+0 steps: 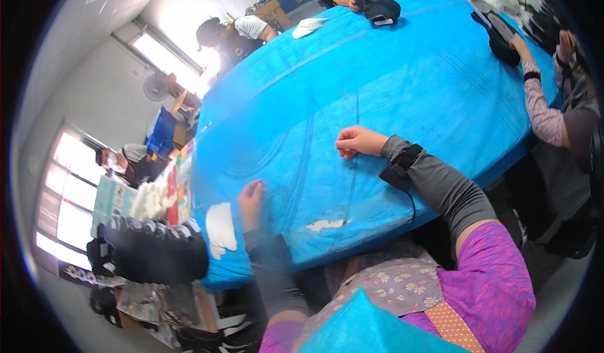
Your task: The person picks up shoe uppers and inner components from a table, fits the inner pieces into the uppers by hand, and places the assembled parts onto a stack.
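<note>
From the head camera, your left hand (252, 200) lies flat on the big table covered in bright blue plastic sheeting (402, 95), fingers loosely spread and gripping nothing. It rests near the table's left end, just short of the stack of white foam-like insole-shaped pieces (220, 229) that sits at that edge, close enough to be the nearest thing to it but not touching. Your right hand (357, 141) sits further in on the sheeting, fingers curled lightly toward the palm; whether something thin is pinched between the fingertips, you cannot tell from this view. A black strap device with a cable (399, 167) wraps your right wrist over the grey sleeve, the cable trailing off the table edge.

The sheeting in front of you carries only scuffs and a worn pale patch (327, 224) near the front edge.

Beside the table's left end, a dark bundle of black shoe uppers with pale rims (151, 249) is packed in a row, probably kept there for easy reach. Across the table, other people's hands work on a black shoe upper (377, 7), with a white insole-like piece (308, 27) lying near them; at the right, another person's hand holds a second black shoe part (500, 38). Blue crates (162, 133) stand by the window; their contents are not visible.
</note>
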The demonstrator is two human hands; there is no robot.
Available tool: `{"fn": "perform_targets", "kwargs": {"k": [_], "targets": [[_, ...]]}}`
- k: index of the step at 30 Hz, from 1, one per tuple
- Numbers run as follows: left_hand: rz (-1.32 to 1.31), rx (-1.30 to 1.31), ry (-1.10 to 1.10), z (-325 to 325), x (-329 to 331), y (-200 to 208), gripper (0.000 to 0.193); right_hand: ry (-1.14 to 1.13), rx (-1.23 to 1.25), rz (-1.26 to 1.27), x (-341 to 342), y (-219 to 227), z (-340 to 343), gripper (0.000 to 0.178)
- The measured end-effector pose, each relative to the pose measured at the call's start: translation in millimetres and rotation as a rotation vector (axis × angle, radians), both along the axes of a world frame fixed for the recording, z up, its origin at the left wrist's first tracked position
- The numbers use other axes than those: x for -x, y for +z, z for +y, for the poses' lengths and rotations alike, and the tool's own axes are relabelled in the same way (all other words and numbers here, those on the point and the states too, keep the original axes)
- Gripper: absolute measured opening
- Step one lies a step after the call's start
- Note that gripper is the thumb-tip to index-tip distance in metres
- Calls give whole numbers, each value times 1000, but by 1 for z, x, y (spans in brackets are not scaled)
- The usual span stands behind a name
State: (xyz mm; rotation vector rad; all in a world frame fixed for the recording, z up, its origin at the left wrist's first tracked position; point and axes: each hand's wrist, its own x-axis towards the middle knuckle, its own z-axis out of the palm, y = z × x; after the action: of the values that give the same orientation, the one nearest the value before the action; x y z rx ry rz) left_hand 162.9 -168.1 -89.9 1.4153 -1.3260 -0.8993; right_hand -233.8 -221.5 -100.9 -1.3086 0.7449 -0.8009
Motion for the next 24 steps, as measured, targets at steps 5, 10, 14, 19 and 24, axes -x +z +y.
{"fn": "perform_targets", "kwargs": {"k": [5, 10, 14, 19, 24], "targets": [[-16, -18, 3, 4, 6, 3, 24, 11, 10, 36, 0, -1, -3, 23], [-35, -24, 16, 0, 2, -1, 25, -17, -14, 40, 0, 6, 4, 22], [-373, 268, 167, -7, -22, -17, 23, 4, -22, 64, 0, 13, 7, 22], [-869, 171, 880, 1, -83, -31, 38, 16, -49, 90, 1, 13, 4, 20], [-898, -401, 921, 5, -113, -47, 69, 18, -20, 123, -2, 13, 2, 20]]}}
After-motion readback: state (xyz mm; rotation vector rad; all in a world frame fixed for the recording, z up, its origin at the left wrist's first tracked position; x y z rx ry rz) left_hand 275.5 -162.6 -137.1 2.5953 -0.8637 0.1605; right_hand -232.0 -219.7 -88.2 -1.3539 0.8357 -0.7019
